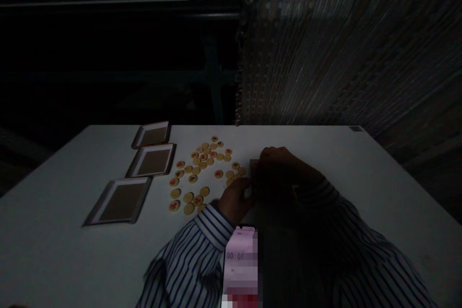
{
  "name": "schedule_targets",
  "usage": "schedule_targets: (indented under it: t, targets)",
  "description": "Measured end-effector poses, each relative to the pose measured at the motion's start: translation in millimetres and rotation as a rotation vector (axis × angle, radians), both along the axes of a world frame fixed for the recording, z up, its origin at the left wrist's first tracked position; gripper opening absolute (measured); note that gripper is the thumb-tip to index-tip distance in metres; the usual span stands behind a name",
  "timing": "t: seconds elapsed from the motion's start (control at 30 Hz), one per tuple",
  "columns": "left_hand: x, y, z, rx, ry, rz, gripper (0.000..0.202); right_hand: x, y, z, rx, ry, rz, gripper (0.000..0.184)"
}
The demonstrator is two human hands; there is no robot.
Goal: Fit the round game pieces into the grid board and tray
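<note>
Round wooden Chinese chess pieces [203, 157], some with red or dark characters and some blank side up, lie scattered mid-table. Just right of them is a small dark box-like object [254, 162], mostly hidden by my hands and deep shadow. My left hand [235, 199] is at its near left side with fingers bent and thumb drawn in, beside the closest pieces. Over its far right side my right hand [277, 166] arches, fingers curled downward. Both hands are closed, but what their fingertips hold is too dark to see.
Three shallow open boxes [156, 160] stand in a row along the left of the white table [54, 231]. A lit phone [238, 255] showing a timer lies between my forearms. Behind the table hangs a string curtain [306, 57]. The room is dim.
</note>
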State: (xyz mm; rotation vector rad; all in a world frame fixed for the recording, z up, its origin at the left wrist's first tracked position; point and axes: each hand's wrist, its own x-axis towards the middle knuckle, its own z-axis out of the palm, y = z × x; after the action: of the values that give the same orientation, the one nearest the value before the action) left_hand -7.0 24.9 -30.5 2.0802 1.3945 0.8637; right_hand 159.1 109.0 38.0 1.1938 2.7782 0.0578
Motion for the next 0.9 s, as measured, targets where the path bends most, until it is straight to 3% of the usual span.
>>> schedule_targets:
  t: [0.77,0.9]
  targets:
    - [-1.6,0.6,-2.1,0.014,0.011,-0.001,0.031,-2.8,-0.4,-4.0,-0.04,0.026,-0.019,0.029]
    - [-0.9,0.2,-0.3,0.031,0.007,0.004,0.03,-1.3,-0.6,-5.2,-0.029,0.034,0.032,0.028]
